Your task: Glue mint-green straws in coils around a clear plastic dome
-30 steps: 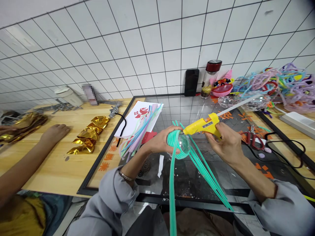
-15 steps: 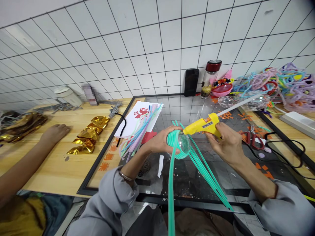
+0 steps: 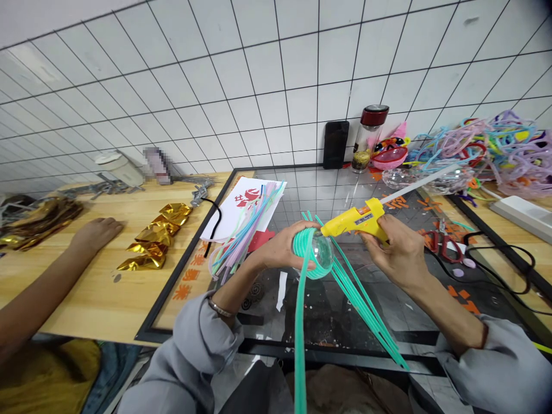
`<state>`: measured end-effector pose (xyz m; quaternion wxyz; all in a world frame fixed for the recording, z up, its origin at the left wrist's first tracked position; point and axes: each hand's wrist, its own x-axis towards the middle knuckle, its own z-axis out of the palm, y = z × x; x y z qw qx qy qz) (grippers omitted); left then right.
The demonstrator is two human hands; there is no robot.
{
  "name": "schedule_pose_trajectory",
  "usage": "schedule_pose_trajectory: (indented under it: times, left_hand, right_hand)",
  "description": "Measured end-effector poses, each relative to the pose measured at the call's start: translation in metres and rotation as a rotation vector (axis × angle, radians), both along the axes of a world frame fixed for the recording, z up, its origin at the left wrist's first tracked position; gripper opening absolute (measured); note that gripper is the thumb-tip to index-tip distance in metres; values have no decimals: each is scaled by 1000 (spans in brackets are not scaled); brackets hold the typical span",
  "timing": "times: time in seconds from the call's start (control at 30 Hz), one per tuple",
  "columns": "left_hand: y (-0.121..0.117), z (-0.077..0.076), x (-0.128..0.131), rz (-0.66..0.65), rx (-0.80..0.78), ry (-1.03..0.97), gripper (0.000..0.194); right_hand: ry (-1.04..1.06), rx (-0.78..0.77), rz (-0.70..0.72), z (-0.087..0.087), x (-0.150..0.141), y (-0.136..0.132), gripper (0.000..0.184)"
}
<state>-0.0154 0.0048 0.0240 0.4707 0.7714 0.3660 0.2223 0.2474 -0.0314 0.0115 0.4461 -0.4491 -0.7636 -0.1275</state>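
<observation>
My left hand (image 3: pixel 282 246) is closed around a clear plastic ball (image 3: pixel 323 252), partly wrapped in rows of green pipe cleaner (image 3: pixel 303 244). A loose green length hangs from the ball toward me, past the lower edge of the view. In my right hand (image 3: pixel 397 253) is a yellow glue gun (image 3: pixel 353 221), with a long white glue stick (image 3: pixel 416 187) standing out of its back. The gun's nozzle meets the upper edge of the ball, beside the wrapped rows. Behind and right of the ball, a bundle of straight green pipe cleaners (image 3: pixel 366 310) lies on the dark glass tabletop.
Pastel pipe cleaners (image 3: pixel 248 224) lie over white paper (image 3: pixel 224 210) at left. Red-handled scissors (image 3: pixel 444 244) and a black cord (image 3: pixel 500 287) lie right. A phone (image 3: pixel 336 145) and glass bottle (image 3: pixel 366 141) stand by the wall. Another person's hand (image 3: pixel 97 234) rests near gold foil (image 3: pixel 149 244).
My hands, the ball and the glue gun stay in place. The loose green length has swung slightly left at its lower end. The other person's body has shifted a little at far left.
</observation>
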Motion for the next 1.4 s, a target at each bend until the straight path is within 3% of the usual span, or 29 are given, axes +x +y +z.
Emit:
schedule_pose_trajectory:
  times: [0.37, 0.6, 1.4]
  left_hand:
    - [0, -1, 0, -10, 2, -25, 84]
    - [0, -1, 0, -2, -6, -3, 86]
    - [1, -2, 0, -16, 28, -21, 86]
  right_hand:
    - [-23, 48, -11, 1, -3, -1, 20]
    - [-5, -22, -51, -1, -3, -1, 23]
    - [-23, -10, -38, 0, 0, -1, 17]
